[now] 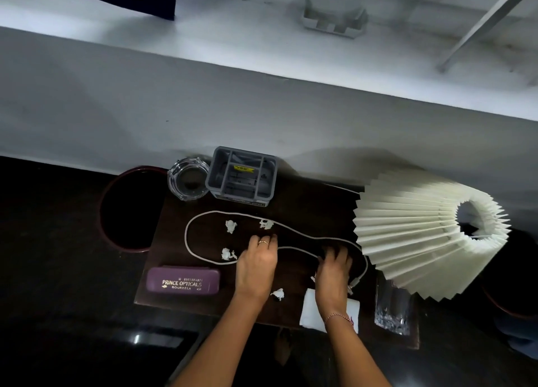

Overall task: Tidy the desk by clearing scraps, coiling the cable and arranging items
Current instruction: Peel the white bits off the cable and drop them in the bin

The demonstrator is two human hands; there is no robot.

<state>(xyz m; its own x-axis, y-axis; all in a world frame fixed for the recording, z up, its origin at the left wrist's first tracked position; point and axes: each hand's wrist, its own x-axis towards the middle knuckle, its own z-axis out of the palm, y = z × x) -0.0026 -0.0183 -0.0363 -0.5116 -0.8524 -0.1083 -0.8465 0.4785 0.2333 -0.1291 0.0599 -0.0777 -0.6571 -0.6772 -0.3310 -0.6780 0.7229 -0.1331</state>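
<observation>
A white cable (201,217) lies in a long loose loop across the dark wooden desk (297,209). Several crumpled white paper scraps lie inside and near the loop: one (230,226) at the upper left, one (266,224) at the upper middle, one (228,254) beside my left hand, one (278,294) near the front edge. My left hand (257,260) rests palm down in the loop's middle, fingers apart, holding nothing. My right hand (334,265) lies over the cable's right part, fingers spread; whether it grips the cable is hidden.
A purple glasses case (182,280) lies front left. At the back stand a glass ashtray (188,178) and a grey compartment organiser (241,176). A pleated white lampshade (422,235) fills the right. A white paper sheet (310,309) and a clear packet (391,308) lie front right. A dark round bin (128,209) sits left.
</observation>
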